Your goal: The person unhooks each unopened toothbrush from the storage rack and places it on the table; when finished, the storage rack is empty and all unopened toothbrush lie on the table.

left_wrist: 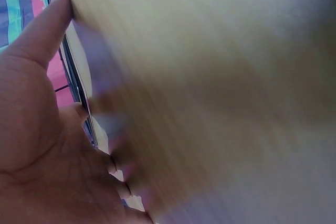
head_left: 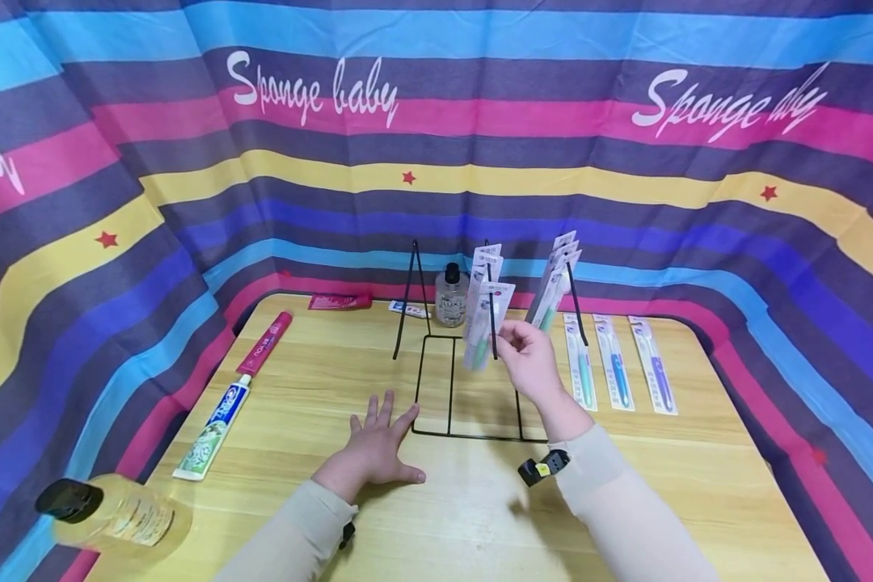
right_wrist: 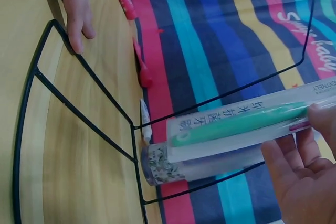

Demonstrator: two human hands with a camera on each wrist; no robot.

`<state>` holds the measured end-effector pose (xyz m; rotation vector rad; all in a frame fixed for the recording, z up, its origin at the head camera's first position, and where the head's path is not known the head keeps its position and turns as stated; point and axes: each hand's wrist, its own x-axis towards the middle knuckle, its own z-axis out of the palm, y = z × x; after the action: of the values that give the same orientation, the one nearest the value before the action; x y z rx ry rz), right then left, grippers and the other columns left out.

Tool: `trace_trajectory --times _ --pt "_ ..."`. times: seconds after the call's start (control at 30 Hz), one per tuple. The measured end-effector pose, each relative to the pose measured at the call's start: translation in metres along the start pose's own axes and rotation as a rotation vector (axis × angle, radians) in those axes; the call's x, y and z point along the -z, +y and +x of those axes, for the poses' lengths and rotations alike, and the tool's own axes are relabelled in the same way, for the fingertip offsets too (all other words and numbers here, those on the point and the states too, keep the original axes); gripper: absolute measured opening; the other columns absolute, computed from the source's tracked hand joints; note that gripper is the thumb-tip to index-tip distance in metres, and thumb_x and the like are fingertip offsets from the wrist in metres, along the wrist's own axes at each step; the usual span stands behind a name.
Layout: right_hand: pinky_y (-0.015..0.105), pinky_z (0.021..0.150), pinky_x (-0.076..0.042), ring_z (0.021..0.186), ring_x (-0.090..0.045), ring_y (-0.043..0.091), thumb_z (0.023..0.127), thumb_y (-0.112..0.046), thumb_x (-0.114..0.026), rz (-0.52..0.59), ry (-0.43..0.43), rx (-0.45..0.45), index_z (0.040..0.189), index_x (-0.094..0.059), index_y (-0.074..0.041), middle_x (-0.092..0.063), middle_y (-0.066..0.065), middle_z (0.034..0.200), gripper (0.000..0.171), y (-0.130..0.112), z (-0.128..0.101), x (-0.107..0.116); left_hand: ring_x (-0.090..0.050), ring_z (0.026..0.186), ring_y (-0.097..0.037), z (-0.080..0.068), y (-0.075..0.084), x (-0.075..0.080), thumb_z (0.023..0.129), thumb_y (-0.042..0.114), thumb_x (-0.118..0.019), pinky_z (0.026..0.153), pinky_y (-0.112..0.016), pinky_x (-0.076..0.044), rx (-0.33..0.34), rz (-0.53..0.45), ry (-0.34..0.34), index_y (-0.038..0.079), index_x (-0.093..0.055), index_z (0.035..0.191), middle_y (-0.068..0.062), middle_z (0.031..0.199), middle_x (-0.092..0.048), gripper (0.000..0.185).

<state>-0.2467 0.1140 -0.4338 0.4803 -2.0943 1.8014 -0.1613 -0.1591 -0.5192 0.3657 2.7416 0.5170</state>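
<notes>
At the centre of the head view, the right hand (head_left: pixel 527 356) pinches a packaged green toothbrush (head_left: pixel 483 331) between thumb and fingers, its grip closed on the pack's lower part. The right wrist view shows the same pack (right_wrist: pixel 236 127) running from the fingers (right_wrist: pixel 320 116) at the right edge toward the middle of the frame, green handle visible through the clear front. The pack is raised above the table, against the hooks of a black wire rack (head_left: pixel 451 388), where more packaged toothbrushes (head_left: pixel 556 283) hang just to its right. The left hand (head_left: pixel 374 444) lies flat on the table (head_left: pixel 626 485), lower centre, fingers spread and straight, its fingertips just beside the rack's base frame. Behind the rack stands a small clear bottle (head_left: pixel 451 295). Three packaged toothbrushes (head_left: pixel 614 364) lie side by side at centre right. At lower left lie a toothpaste tube (head_left: pixel 214 432), a red tube (head_left: pixel 265 343) and a yellow bottle (head_left: pixel 109 513).
</notes>
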Motion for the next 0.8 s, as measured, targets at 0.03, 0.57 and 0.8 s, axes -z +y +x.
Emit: trace_trajectory --times 0.03,0.57,0.8 --pt "0.014 0.06 -0.049 0.065 -0.057 0.006 0.09 0.021 -0.065 0.018 -0.003 -0.007 0.097 -0.068 0.019 -0.065 0.03 0.08 0.008 0.0 -0.002 0.002 0.002 0.158 -0.054 0.0 0.0 0.0 0.073 0.069 -0.086 0.117 -0.082 -0.006 0.0 -0.001 0.001 0.023 -0.03 0.169 -0.028 0.174 -0.001 0.12" --pt "0.036 0.08 -0.065 0.087 -0.07 0.012 0.102 0.009 -0.058 -0.019 -0.301 -0.234 0.113 -0.061 0.021 -0.067 0.028 0.1 0.016 0.009 -0.061 0.091 0.002 0.158 -0.054 -0.001 0.004 0.004 0.074 0.068 -0.086 0.118 -0.081 -0.005 0.008 -0.007 -0.008 0.023 -0.03 0.169 -0.028 0.174 -0.002 0.119" --pt "0.035 0.078 -0.065 0.089 -0.072 0.012 0.105 0.006 -0.056 0.093 -0.379 -0.373 0.115 -0.064 0.013 -0.071 0.006 0.102 0.014 0.024 -0.084 0.166 0.002 0.158 -0.054 -0.003 0.005 0.004 0.075 0.067 -0.086 0.117 -0.081 -0.005 0.005 -0.012 -0.013 0.022 -0.03 0.169 -0.028 0.174 -0.001 0.119"
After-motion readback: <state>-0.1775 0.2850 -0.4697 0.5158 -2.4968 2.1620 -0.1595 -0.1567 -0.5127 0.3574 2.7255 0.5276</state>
